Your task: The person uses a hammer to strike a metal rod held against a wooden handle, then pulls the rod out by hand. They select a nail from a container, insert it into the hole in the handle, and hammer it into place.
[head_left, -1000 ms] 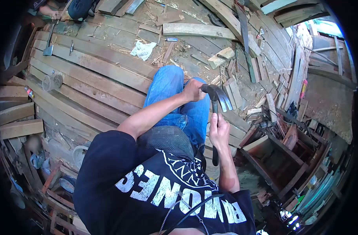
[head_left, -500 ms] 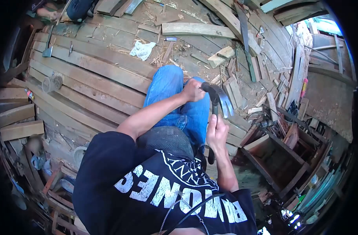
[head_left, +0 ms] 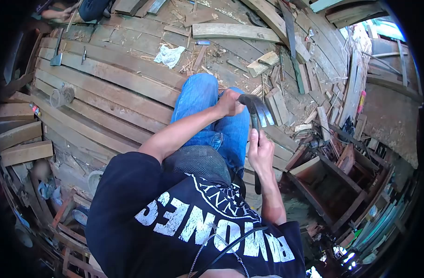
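My right hand [head_left: 262, 150] is wrapped round the handle of a claw hammer [head_left: 255, 111], thumb lying along it. The hammer is held over my right thigh, its shiny claw turned to the right and the handle's lower end showing below my fist. My left hand [head_left: 230, 103] is closed beside the striking end of the hammer head, above my knees in blue jeans [head_left: 195, 99]. Whatever its fingers grip is hidden.
Long planks [head_left: 105, 83] run to my left, with a glass jar [head_left: 62, 96] on them. Ahead lie a white rag [head_left: 169, 56], a blue lighter [head_left: 203, 42] and wood scraps. A wooden crate [head_left: 323, 185] stands at right. Another person's hand [head_left: 59, 15] shows top left.
My right hand and the hammer have shifted slightly upward and to the right in view. My left hand stays closed by the hammer head. The other person's hand has moved a little.
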Demonstrator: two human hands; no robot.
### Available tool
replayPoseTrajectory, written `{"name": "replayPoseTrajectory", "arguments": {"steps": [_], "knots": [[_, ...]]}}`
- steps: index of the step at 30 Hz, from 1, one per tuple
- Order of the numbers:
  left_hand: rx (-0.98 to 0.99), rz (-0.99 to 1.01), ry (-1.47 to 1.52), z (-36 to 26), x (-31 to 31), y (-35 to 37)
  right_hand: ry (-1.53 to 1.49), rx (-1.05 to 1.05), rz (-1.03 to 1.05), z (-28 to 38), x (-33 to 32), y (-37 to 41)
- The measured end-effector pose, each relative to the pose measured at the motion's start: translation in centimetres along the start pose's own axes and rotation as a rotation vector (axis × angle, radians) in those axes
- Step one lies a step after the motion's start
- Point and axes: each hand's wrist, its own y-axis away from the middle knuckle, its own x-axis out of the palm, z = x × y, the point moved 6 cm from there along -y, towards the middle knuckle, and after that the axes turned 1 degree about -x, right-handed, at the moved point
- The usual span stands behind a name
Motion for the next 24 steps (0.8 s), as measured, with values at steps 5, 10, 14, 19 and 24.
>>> {"name": "replayPoseTrajectory", "arguments": {"steps": [5, 10, 14, 19, 24], "knots": [[0.029, 0.003, -0.085, -0.6, -0.4, 0.0, -0.253, -0.159, -0.227, 1.1, -2.7, 0.4], [0.07, -0.011, -0.072, -0.8, -0.6, -0.1, -0.223, -0.297, -0.247, 1.2, -2.5, 0.4], [0.096, -0.067, -0.1, 0.0, 0.4, 0.0, 0.059, -0.063, -0.046, 0.0, -0.3, 0.5], [0.221, 0.04, -0.355, -0.6, 0.6, 0.3, -0.062, -0.062, -0.058, 2.0, -1.9, 0.2], [0.025, 0.074, -0.122, 0.1, 0.4, 0.3, -0.07, -0.092, -0.078, 0.0, -1.3, 0.2]]}}
